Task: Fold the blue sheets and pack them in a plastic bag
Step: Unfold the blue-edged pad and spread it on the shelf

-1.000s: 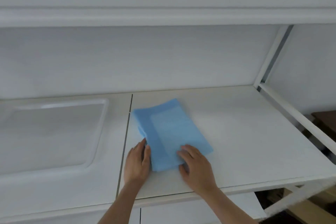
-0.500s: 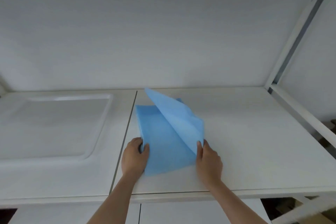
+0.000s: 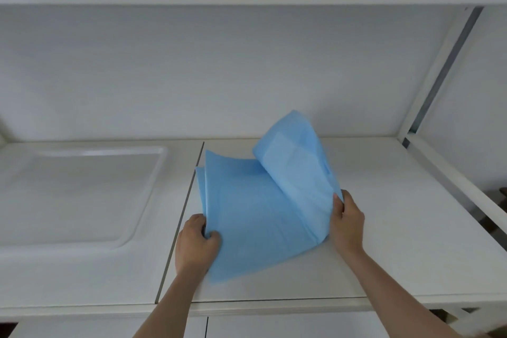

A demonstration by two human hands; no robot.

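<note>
Left hand (image 3: 198,245) pinching the near-left edge of the thin, soft blue non-woven sheet (image 3: 247,217), thumb on top and fingers curled underneath. Right hand (image 3: 346,221) clamped on the right-hand flap, lifting it so that it stands and curls toward the far side. Rest of the sheet lying flat on the white laminate counter (image 3: 384,241), just right of the dark seam between the 2 counter panels, with a second layer peeking out along the far-left edge.

Probably very light and limp, with just enough body to hold a curl; likely to slide on the smooth counter and to crease wherever pressed. Best taken by pinching edges or corners, 1 hand anchoring while the other carries the flap over.

Shallow clear plastic tray (image 3: 153,189) sitting on the left counter panel, well apart from the sheet; nothing visible inside it. No plastic bag in view.
</note>
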